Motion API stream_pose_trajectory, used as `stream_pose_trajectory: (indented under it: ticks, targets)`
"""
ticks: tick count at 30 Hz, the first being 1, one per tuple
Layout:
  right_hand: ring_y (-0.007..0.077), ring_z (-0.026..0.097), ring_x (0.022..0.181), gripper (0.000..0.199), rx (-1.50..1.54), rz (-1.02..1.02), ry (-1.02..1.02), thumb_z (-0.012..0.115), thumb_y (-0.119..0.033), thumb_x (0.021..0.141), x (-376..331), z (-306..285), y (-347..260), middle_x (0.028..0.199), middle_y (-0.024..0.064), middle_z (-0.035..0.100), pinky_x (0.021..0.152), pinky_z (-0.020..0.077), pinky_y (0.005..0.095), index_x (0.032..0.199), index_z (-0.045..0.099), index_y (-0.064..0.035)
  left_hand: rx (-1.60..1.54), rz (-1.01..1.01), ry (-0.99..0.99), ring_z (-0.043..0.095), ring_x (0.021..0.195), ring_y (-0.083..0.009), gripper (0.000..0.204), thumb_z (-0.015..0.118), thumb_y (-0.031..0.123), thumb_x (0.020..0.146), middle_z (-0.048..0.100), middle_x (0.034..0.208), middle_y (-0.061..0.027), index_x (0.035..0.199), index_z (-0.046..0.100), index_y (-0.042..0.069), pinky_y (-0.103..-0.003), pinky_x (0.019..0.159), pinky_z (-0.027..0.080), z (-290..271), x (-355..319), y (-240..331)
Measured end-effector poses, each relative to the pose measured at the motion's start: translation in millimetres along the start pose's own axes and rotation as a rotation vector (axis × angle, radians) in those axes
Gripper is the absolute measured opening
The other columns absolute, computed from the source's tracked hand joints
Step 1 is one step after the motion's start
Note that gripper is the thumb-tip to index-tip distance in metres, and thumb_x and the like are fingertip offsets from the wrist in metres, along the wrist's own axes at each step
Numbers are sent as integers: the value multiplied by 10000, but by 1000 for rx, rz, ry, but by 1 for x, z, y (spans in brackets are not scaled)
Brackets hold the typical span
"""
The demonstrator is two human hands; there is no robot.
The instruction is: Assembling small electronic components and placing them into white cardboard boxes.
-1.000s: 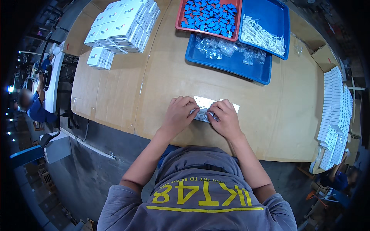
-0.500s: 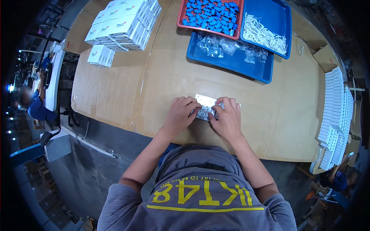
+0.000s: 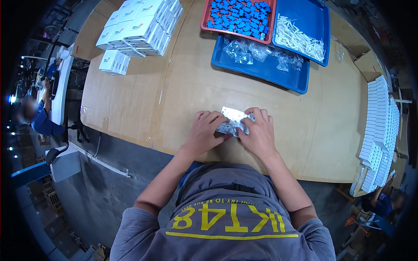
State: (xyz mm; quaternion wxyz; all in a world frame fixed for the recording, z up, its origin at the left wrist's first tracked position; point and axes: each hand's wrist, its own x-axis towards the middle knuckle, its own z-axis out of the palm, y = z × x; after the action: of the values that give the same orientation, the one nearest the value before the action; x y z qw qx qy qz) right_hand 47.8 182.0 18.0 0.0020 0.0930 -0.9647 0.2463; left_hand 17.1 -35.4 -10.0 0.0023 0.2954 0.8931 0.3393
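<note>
A white card [image 3: 234, 114], overlaid with crinkled clear plastic [image 3: 227, 126], was near the front edge of the cardboard-covered tabletop [image 3: 191, 93]. The left hand [image 3: 205, 130] curled over its left end, the right hand [image 3: 260, 130] over its right, fingers bent; whether either pinched it could not be told. Beyond, a lower blue tray [image 3: 261, 73] held clear bags [image 3: 241, 53], partly under a red tray [image 3: 205, 20] of blue parts [image 3: 239, 17].

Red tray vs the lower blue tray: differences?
Contents: the red tray holds blue pieces; the lower blue tray holds clear plastic.
Visibility: the red tray is cut off by the picture's top edge; the lower blue tray is partly covered by it.
Both are shallow.
</note>
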Motion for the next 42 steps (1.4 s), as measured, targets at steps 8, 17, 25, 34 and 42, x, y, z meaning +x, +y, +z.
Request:
stream_pose_trajectory:
  ticks: [8,17,25,34,42]
  targets:
    - [286,539,1152,216,-21,13,20,797,-193,786,-2,3,-3,1218,102,604,918,424,449,889,782,-5,-25,6,18,589,1062,-257,362,875,275,765,635,1162,-22,1055,739,105,-408,972,427,6,-4,-2]
    - [304,537,1264,197,-24,-81,-45,753,-148,798,4,-1,3,1333,152,628,1026,420,492,894,780,22,-26,26,60,589,1089,-255,346,863,260,781,633,1161,-26,1075,750,118,-408,977,439,9,-6,5]
    - [338,567,1258,140,122,-163,26,719,-97,828,10,-11,9,1330,161,644,1064,440,468,907,779,2,-32,9,69,588,1097,-258,344,864,268,787,641,1152,-30,1075,753,114,-418,978,450,15,-12,-1]
    - [345,566,1271,123,189,-196,-29,722,-82,813,6,-8,14,1336,150,646,1065,449,463,906,774,-20,-18,39,95,585,1102,-263,356,868,265,779,650,1128,-28,1066,732,104,-425,987,438,19,-14,2]
    - [340,602,1226,119,302,-54,60,692,-92,894,8,-14,40,1282,134,682,1058,455,444,979,749,-30,-26,23,122,594,1092,-259,336,860,262,800,665,1141,-39,1071,740,103,-421,988,441,20,-16,7]
